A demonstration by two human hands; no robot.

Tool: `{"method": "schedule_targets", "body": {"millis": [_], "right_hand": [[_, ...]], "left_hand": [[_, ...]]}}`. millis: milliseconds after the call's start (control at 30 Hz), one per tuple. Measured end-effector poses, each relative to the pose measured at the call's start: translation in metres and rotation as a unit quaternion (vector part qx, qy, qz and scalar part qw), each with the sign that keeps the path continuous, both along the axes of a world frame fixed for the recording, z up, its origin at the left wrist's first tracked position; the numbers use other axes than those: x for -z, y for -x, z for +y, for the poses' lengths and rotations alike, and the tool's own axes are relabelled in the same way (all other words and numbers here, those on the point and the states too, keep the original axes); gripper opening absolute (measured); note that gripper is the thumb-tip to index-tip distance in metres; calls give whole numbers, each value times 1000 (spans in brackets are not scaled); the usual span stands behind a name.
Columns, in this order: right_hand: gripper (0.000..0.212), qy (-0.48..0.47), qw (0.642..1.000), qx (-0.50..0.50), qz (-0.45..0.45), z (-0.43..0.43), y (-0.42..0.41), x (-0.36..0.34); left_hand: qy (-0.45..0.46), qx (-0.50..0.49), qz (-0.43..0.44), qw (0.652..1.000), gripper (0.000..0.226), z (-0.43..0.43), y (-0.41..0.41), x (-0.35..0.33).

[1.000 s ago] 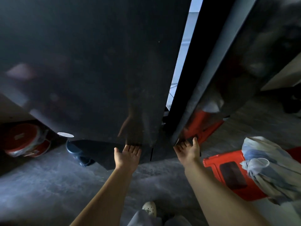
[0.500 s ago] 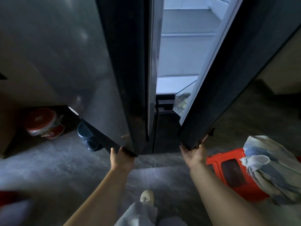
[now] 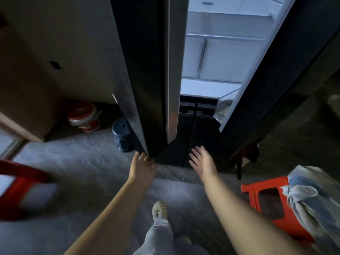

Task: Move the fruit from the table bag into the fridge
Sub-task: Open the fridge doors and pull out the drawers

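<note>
Fridge [image 3: 220, 57] wider open than before; left hand [image 3: 142, 168], fingers straight, against left door [image 3: 147, 70] corner; right hand [image 3: 201, 161] off, fingers spread.

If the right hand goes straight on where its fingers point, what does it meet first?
Probably the dark lower door, just ahead of the right hand; the depth is unclear.

The fridge [image 3: 222, 59] stood before you, a tall, dark, glossy unit with both upper doors swung open. Its left door [image 3: 147, 74] faced you nearly edge-on. Its right door [image 3: 276, 85] angled away, with a clear door bin [image 3: 224, 107] on its inner side. Between them showed the pale interior with its shelves, and below sat two shut lower doors [image 3: 193, 140].
</note>
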State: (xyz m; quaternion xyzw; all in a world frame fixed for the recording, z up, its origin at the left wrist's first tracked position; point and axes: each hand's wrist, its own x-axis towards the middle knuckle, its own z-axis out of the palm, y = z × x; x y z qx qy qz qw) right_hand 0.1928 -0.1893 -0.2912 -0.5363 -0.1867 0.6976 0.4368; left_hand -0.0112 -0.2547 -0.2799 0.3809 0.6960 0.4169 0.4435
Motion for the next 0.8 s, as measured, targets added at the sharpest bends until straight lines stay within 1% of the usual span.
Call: {"method": "schedule_targets", "body": {"millis": [33,67,100,167,200,233,300,400,467,567,667,800], "right_hand": [[48,-27,999,-30,-18,1,13,-9],[45,-62,996,-54,-42,2,25,-20],[45,-102,989,-76,-74,2,35,-32],[49,-178,970,-108,-128,0,54,-52],[52,-208,961,-119,-142,-2,60,-60],[53,-238,951,-134,-146,-6,66,-68],[51,-292,930,-171,-143,-16,77,-79],[49,-314,919,-183,-153,-29,90,-84],[51,-312,915,-170,-189,-36,98,-82],[59,-312,905,-173,-230,-50,114,-78],[55,-322,902,-167,-237,-69,134,-77],[48,-339,892,-184,-234,-92,169,-75]], "left_hand": [[-1,17,12,1000,49,-9,-2,-13],[-21,19,11,1000,49,-9,1,-12],[-24,13,9,1000,53,-9,1,-20],[-54,-22,-30,998,68,-11,2,-34],[-79,-16,4,997,71,-11,1,-41],[-104,-18,16,994,71,-13,2,-52],[-145,-12,79,986,73,-19,6,-66],[-201,14,218,955,80,-28,15,-85],[-214,20,270,938,82,-33,25,-94],[-226,38,312,922,88,-44,48,-95],[-229,57,333,913,92,-57,79,-93],[-220,27,339,914,95,-72,120,-92]]}}
